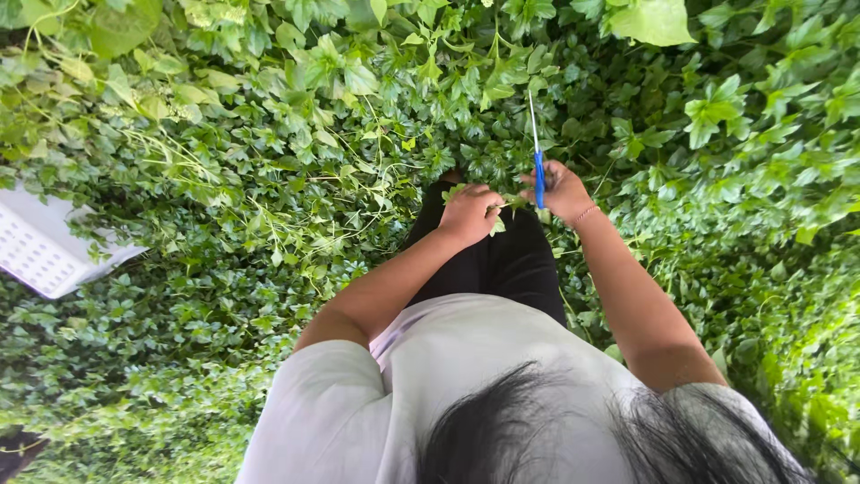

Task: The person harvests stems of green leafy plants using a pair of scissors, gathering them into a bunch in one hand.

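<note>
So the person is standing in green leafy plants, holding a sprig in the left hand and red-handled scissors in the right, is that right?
Not quite: the scissors have a blue handle, not red. The head view shows them in the right hand, blades pointing away into the leafy plants, while the left hand holds the green sprig. The rest stands as you said it.

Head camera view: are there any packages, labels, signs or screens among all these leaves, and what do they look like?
No labels, signs or screens show.
White crate: at the left edge among the leaves, flat-sided, white plastic with a grid of small holes; only a corner shows.
</note>
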